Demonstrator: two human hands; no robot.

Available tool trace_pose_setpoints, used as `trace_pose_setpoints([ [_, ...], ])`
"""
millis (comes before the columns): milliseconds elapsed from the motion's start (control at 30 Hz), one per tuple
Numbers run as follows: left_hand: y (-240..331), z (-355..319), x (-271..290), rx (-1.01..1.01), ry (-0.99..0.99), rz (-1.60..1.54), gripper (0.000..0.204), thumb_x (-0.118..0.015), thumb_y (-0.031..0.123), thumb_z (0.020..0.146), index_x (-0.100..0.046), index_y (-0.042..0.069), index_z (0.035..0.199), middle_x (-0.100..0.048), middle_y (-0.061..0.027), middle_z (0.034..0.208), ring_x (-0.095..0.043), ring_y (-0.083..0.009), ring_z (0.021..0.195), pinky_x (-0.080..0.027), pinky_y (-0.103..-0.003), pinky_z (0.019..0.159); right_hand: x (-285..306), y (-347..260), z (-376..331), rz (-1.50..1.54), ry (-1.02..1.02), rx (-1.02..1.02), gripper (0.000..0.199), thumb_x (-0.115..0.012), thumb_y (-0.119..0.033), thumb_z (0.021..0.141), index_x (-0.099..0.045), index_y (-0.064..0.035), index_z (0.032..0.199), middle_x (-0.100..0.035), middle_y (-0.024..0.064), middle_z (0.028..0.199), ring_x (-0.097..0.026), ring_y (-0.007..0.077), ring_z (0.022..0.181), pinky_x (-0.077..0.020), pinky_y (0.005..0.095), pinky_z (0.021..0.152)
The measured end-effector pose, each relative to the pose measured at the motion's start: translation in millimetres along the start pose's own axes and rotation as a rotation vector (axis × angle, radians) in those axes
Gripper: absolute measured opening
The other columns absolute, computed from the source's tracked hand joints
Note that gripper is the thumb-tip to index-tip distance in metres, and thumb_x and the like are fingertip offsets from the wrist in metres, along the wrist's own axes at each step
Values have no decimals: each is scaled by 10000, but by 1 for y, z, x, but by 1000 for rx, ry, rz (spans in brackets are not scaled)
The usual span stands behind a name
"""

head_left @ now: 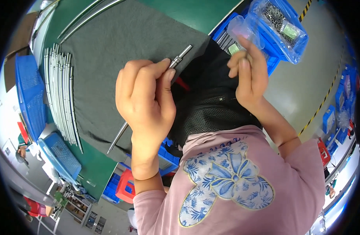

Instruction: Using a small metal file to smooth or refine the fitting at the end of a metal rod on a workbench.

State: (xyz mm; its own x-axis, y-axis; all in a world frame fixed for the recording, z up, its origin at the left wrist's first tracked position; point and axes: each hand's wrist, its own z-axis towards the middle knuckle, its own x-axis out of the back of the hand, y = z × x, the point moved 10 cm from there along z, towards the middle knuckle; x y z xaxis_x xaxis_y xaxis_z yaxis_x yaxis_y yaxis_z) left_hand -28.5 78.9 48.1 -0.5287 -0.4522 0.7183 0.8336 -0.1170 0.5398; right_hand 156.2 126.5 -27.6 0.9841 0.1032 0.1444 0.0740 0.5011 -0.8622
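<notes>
Work seemingly at a holding stage, with straight, slim silver metal rod (pixel 118 138) slanting over dark grey cloth (pixel 109 47) spread on green-topped bench (pixel 176 15), stepped, collared tip (pixel 177 59) pointing far and right. Pinched just behind that tip between thumb and forefinger of the left hand (pixel 146 92), lower end jutting out near and left. Raised to the right, in front of the bins: right hand (pixel 252 78), motion-blurred, fingers curled; no telling whether released or grasping some small piece. Next move, judging from this pose, calling for a firm left pinch, tip kept exposed, and a careful, aligned approach from the right. At far right, blue plastic bin lined with clear film (pixel 272 42), holding heaped small silver metal parts (pixel 274 15) and pale green label (pixel 290 30). Just nearer, second blue plastic bin (pixel 273 64), partly hidden, holding slender metal pieces (pixel 225 40), pale green slip (pixel 233 49) and crumpled clear plastic bag (pixel 242 27). At left, bundle of silver metal rods (pixel 61 94) lying side by side; farther left, blue perforated plastic basket (pixel 31 88); nearer, lighter-blue perforated plastic basket (pixel 60 156), contents of both hard to make out.
</notes>
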Motion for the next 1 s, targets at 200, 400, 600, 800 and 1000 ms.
trace_pose_setpoints([
  [200,-4,0,1,57,-20,4,135,-707,-24,708,-623,28,801,-560,-88,746,-539,-249,657,-426,-330,598,-42,45,-3,534,11,-663,210,-613,-107,907,-582,10,1079,-395,-88,671,-332,-3,573,-256,183,522],
  [400,-2,-2,3,5,0,3,143,-708,-24,709,-616,24,808,-560,-94,762,-536,-251,674,-423,-334,604,-54,33,0,702,-8,-707,137,-684,-114,872,-589,-16,854,-505,-61,617,-380,-8,521,-276,172,471],
  [600,-4,-5,1,33,16,-28,150,-699,-39,704,-611,23,808,-557,-94,770,-527,-254,673,-420,-339,600,-70,-3,21,484,-70,-507,131,-723,-86,833,-620,-9,812,-486,-66,587,-380,-19,528,-301,170,471],
  [800,-1,-6,1,-6,40,-45,155,-694,-47,699,-614,27,809,-558,-89,776,-524,-250,675,-420,-339,601,-55,-35,44,-121,20,-101,130,-730,-141,778,-625,-81,729,-606,65,588,-608,220,493,-439,285,435],
  [1000,-2,-7,0,-6,99,-15,166,-703,-18,714,-627,49,845,-563,-78,821,-520,-247,693,-421,-341,608,-11,-25,52,-217,143,-165,150,-751,-46,737,-616,-36,800,-526,-45,570,-371,0,482,-277,187,436],
])
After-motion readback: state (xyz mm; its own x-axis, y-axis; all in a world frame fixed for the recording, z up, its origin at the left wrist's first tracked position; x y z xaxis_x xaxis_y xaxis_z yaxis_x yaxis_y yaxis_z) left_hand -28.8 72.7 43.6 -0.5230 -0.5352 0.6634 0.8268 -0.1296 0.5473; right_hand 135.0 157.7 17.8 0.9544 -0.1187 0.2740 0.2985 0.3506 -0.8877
